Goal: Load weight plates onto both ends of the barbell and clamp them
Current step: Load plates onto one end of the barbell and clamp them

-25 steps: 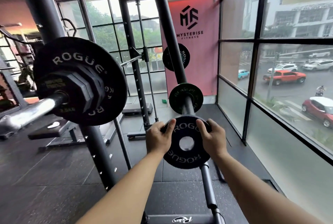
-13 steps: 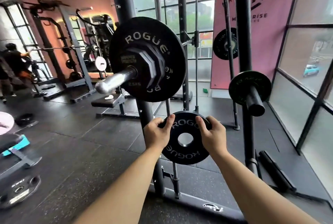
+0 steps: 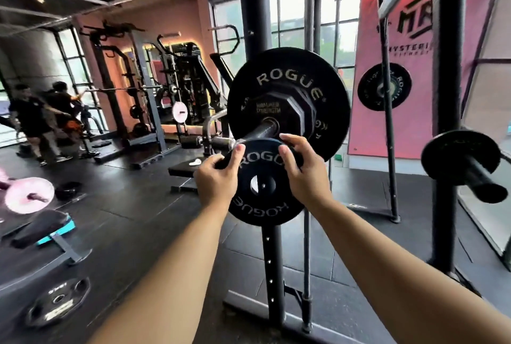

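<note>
Gym floor [image 3: 132, 233], two plates [image 3: 287, 75] on barbell [image 3: 260, 130], left grip [image 3: 215, 181], right grip [image 3: 307, 175] clasping third plate [image 3: 262, 206]

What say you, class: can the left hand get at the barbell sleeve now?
Likely yes: the left hand lies right beside the barbell sleeve, nothing between, though it grips the small plate.

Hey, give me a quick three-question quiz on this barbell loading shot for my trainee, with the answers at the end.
1. True or false: the small plate is already slid onto the barbell.
2. How many hands grip the small plate? A) none B) one C) two
3. Fill in: the word printed on the big plate is ____.
Key: 1 false, it is in the hands, off the bar. 2 C, the left hand and right hand both hold it. 3 ROGUE.
</note>
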